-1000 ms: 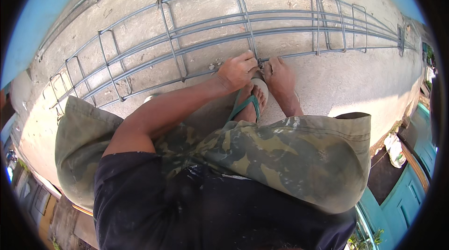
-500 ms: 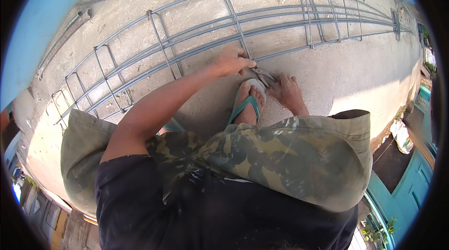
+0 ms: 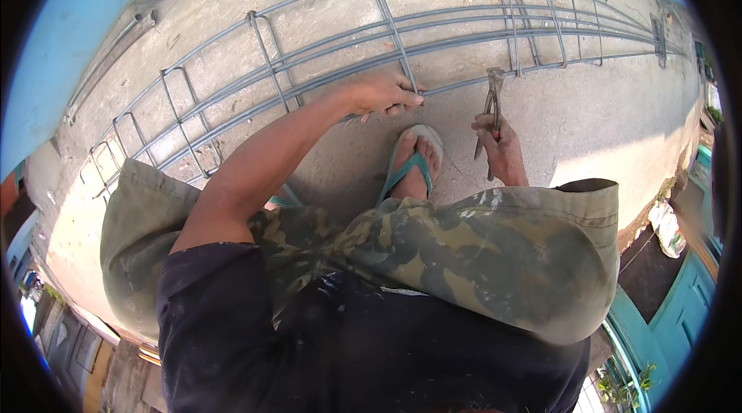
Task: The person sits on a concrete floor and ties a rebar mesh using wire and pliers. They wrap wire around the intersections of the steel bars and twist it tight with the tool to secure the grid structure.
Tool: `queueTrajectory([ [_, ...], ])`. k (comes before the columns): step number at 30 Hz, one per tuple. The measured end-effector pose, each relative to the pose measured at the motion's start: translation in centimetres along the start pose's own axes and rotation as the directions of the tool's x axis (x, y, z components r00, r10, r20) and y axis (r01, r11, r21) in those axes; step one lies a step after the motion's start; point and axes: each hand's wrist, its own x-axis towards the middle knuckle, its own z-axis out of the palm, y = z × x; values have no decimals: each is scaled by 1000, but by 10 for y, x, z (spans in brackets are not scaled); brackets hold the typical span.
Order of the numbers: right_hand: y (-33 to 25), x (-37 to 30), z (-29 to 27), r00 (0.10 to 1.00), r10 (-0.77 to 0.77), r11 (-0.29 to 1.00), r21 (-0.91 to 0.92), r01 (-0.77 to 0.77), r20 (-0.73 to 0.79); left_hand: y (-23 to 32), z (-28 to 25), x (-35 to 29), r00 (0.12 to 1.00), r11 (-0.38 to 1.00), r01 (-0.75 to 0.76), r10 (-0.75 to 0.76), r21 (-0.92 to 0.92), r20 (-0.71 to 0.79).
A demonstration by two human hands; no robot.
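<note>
Pincers [image 3: 491, 107] upright in right hand [image 3: 501, 146], beside left hand [image 3: 384, 93] on rebar cage [image 3: 325, 49].

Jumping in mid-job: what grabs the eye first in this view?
A long steel rebar cage lies across the concrete ground, filling the upper frame. At centre the left hand grips one of its bars, while the right hand holds pincers upright beside the cage. A foot in a teal flip-flop sits between them.

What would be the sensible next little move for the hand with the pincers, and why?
Probably bring the pincers in the right hand left to the joint under the left hand. That hand presses on the rebar cage where a stirrup crosses the long bar, while the pincers point upward, apart from that crossing.
</note>
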Motion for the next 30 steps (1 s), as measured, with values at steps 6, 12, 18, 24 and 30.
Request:
queueTrajectory([
  [6, -40, -4, -5, 952, 54, 843, -525, 118, 301, -6, 0, 5, 999, 999, 35, -35, -7, -8],
  [12, -48, -18, 23, 941, 165, 694, -712, 103, 297, 4, 1, -6, 998, 998, 48, -49, -45, -30],
  [18, -78, -20, 40, 961, 204, 334, -936, 113, 189, 14, 7, -12, 992, 989, 3, 15, 148, -121],
  [24, -98, -9, 48, 914, 363, 274, -958, 80, 180, 11, 8, -13, 995, 995, -55, 62, 81, -80],
  [30, -85, -20, 42, 948, 223, 366, -921, 133, 225, 10, 11, -11, 994, 996, -69, 74, 59, -84],
])
